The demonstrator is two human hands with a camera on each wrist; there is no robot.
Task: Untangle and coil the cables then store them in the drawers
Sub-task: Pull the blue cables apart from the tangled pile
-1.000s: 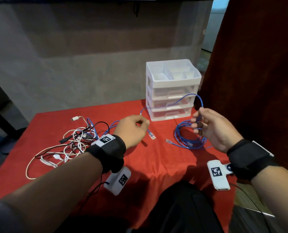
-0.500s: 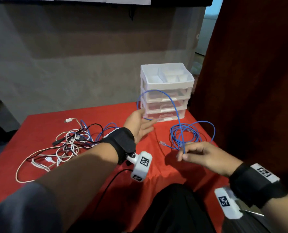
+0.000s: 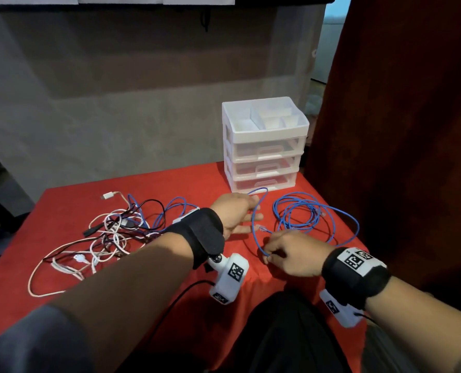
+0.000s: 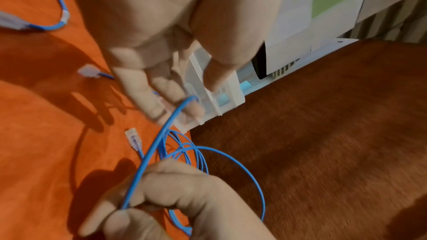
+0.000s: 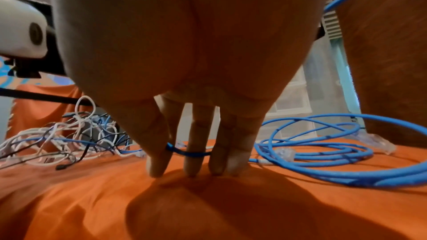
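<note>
A blue network cable (image 3: pixel 315 211) lies in loose loops on the red cloth right of centre, one clear plug (image 3: pixel 261 228) near my hands. My right hand (image 3: pixel 288 254) pinches a strand of it between thumb and forefinger, low over the cloth. From there the strand runs up and curves round the fingertips of my left hand (image 3: pixel 237 214), which is held flat with straight fingers. The left wrist view shows the open left hand (image 4: pixel 161 61), the strand (image 4: pixel 157 145) and the pinching right hand (image 4: pixel 175 198). The white three-drawer unit (image 3: pixel 264 162) stands behind, drawers closed.
A tangle of white, black and blue cables (image 3: pixel 111 230) lies on the left half of the red table (image 3: pixel 170 189). A dark red curtain (image 3: pixel 399 157) hangs close to the table's right edge. The unit's top tray (image 3: pixel 240 125) has dividers.
My right hand left the coil on the cloth, took one strand and drew it toward me and down. My left hand let go of the plug end and opened, the strand now round its fingers.
</note>
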